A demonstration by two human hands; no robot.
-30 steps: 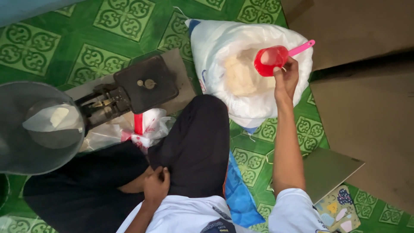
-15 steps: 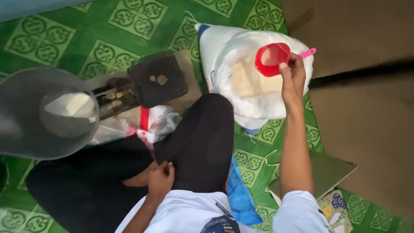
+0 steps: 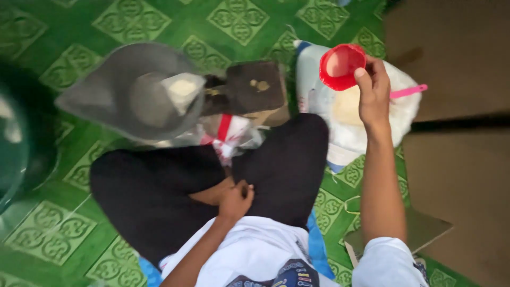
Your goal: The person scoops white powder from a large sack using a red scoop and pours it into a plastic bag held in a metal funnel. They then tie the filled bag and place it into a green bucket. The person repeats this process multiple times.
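My right hand (image 3: 373,87) grips a red scoop (image 3: 341,66) with a pink handle, held above an open white sack (image 3: 350,114) of pale flour-like powder. My left hand (image 3: 235,200) rests on my lap between my crossed legs in black trousers, fingers curled, holding nothing I can see. In front of my knees stands a grey metal funnel hopper (image 3: 135,93) with some pale powder inside, joined to a dark grinder body (image 3: 255,87).
A tied plastic bag with a red band (image 3: 226,133) lies under the grinder. I sit on a green patterned mat (image 3: 69,234). A dark green basin (image 3: 16,138) is at the left edge. Brown cardboard (image 3: 425,228) and bare floor lie to the right.
My right hand has lifted the red scoop out of the sack and carried it left toward the grinder. The view has shifted right; my left hand stays on my lap.
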